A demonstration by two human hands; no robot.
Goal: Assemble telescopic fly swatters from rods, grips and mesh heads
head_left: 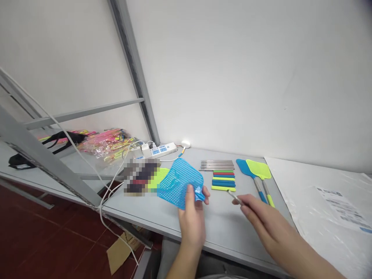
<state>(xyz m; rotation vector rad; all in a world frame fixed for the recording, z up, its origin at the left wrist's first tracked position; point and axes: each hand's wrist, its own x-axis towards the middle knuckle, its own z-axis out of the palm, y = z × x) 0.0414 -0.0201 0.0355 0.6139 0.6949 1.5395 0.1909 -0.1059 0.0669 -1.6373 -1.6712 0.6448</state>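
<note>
The left hand (192, 219) grips a blue mesh paddle (178, 181) by its base; the right hand (261, 217) pinches a slim rod (235, 197), coloured tubes (223, 182) lying just beyond it.

We see a perforated blue plastic swatter head (180, 182), its neck glossy, and straight silver metal rods (217, 165), smooth and shiny. We also see the smooth, matt grey table (216, 223) and crinkled, glossy white plastic wrapping (308, 217).

Left hand (192, 219) pointing up, thumb clamped down. Right hand (263, 219) angled in from lower right, kinda pinching. Forearms (308, 255) both bare.
</note>
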